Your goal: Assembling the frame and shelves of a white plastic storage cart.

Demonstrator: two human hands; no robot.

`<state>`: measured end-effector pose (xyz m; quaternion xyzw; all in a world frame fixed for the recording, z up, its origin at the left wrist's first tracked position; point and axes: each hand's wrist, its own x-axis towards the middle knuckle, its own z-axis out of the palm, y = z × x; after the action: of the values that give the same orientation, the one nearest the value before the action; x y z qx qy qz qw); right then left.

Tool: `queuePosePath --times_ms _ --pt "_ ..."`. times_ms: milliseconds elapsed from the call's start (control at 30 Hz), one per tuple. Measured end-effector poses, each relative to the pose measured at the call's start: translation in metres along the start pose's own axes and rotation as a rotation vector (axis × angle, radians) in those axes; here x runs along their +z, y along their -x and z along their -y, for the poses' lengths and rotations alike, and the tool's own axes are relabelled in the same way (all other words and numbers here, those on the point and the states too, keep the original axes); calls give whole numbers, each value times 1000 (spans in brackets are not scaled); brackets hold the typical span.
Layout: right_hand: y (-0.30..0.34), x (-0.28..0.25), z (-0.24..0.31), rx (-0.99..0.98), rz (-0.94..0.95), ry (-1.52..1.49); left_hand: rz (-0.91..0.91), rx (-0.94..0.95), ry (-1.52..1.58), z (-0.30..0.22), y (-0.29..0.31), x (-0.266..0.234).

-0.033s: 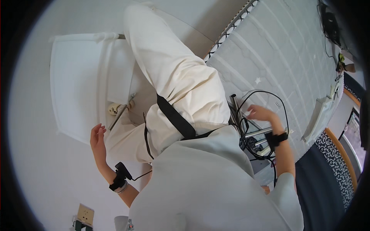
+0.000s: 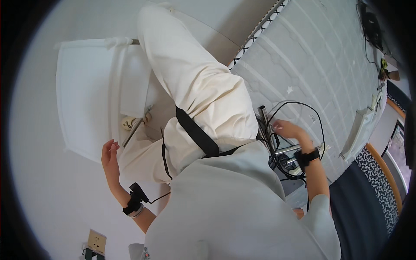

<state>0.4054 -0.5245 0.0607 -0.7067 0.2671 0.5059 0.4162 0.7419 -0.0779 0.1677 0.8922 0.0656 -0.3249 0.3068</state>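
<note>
My left hand [image 2: 111, 160] is raised at the left, beside the lower edge of a white fabric shelf unit [image 2: 86, 91]. Its fingers are loosely bent and apart, with nothing in them. On the right, my right hand [image 2: 289, 130] hovers by several silver metal tubes [image 2: 263, 113] and a tangle of black cable [image 2: 320, 121]. Its fingers are slightly curled and apart, and I see nothing gripped. A black strap device is on each wrist. The tubes lie beside my hip, partly covered by the hand and cables.
My bent legs in cream trousers [image 2: 195, 78] fill the middle, with a black belt [image 2: 197, 132] across them. A pale grey mattress [image 2: 303, 60] spans the upper right. A thin metal rod [image 2: 133, 131] sticks out by the shelf unit. A wall socket [image 2: 96, 241] is at the lower left.
My right hand has moved a little left, closer to the tubes, and its fingers have curled slightly. The left hand is where it was.
</note>
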Motion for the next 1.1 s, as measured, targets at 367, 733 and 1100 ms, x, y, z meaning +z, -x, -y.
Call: queuePosePath --times_ms 367,733,1100 --pt "-8 19 61 -81 -745 155 -14 4 -67 -23 8 11" --pt "-75 59 107 196 -495 404 -322 -96 85 40 23 -20" --pt "-95 -31 206 -276 -954 242 -577 -126 320 157 67 -10"
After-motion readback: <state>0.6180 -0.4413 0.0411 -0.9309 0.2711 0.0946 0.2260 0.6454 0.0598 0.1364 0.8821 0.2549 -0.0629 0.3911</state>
